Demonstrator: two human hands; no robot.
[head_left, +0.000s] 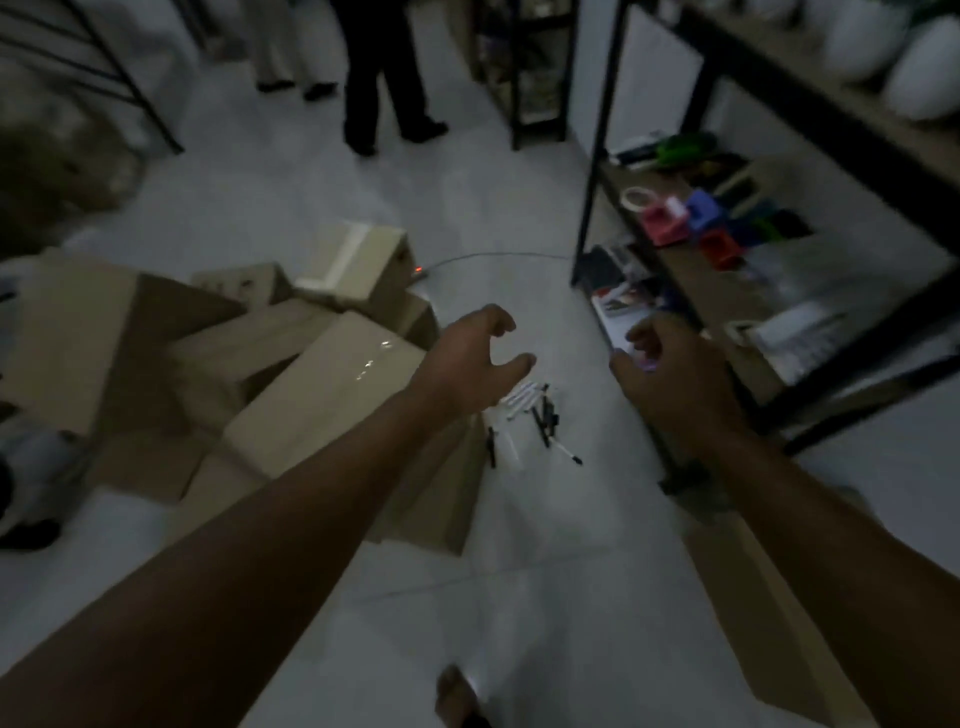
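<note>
Both my arms reach forward over a pale floor in dim light. My left hand (475, 358) hangs in the air with fingers loosely curled and thumb spread, holding nothing. My right hand (670, 374) is also raised and empty, its fingers loosely bent, close to the front of a low shelf. Below and between the hands, several pens or markers (530, 415), white and black, lie scattered on the floor. Neither hand touches them.
A heap of cardboard boxes (291, 374) fills the floor at left. A black metal shelf rack (587, 218) at right holds coloured small boxes (701, 218), tape and papers. A cable (498, 255) crosses the floor. Two people's legs (384, 78) stand at the back.
</note>
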